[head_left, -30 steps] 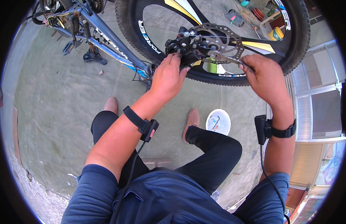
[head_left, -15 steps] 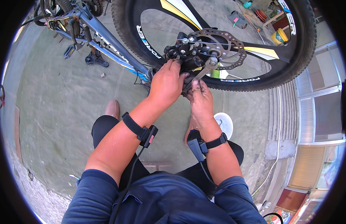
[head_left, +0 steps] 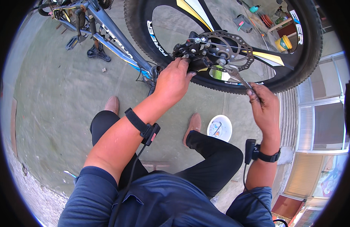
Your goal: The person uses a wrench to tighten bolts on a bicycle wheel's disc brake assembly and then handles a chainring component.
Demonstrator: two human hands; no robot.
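Spread out below, grey-green floor point(head_left: 61, 106), with wheel point(head_left: 271, 57) near its far edge, cut off at the top of the view. At the hub, before the disc rotor point(head_left: 248, 56): wrench point(head_left: 240, 79), clamped in right hand point(head_left: 264, 105), head just beside the axle nut point(head_left: 221, 61). Hard to tell if seated or clear. Left hand point(head_left: 172, 80) against black brake fitting point(head_left: 194, 49); fingertips partly hidden, so cannot tell if gripping or only steadying. For clean work, seat the wrench fully and square, pull smoothly, keep knuckles off the rotor's rim. Contents of white bowl point(head_left: 228, 128) too small to make out.
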